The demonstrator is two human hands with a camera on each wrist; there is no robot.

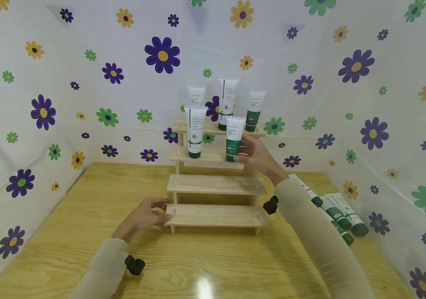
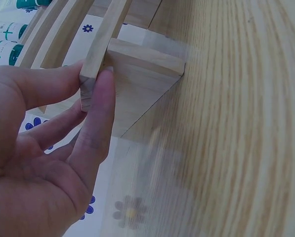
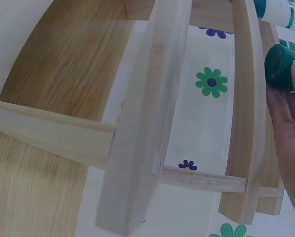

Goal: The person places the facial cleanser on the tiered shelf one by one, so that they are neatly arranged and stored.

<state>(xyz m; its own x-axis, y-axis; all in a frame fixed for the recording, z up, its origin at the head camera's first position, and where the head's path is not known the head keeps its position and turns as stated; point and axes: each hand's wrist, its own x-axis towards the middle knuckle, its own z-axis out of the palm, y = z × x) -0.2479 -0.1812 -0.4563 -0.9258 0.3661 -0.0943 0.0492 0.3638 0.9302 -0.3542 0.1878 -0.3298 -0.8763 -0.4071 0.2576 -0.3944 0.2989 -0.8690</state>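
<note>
A four-tier wooden stand (image 1: 214, 215) is on the table, its tiers stepping up toward the back. My left hand (image 1: 143, 216) pinches the left end of its lowest board (image 2: 99, 59) between thumb and fingers. At the second tier from the top, my right hand (image 1: 255, 155) grips a white-and-green squeeze tube (image 1: 234, 139) low down near its green cap (image 3: 280, 66); the tube is upright, cap down. To its left on that tier stands a taller white tube (image 1: 196, 131). The top tier bears a tall tube (image 1: 229, 104) between two shorter ones, all cap down.
Several more tubes (image 1: 347, 211) lie on their sides on the table (image 1: 213, 257), to the right of the stand beyond my right forearm. White flower-printed cloth (image 1: 130, 95) walls the table at the back and both sides.
</note>
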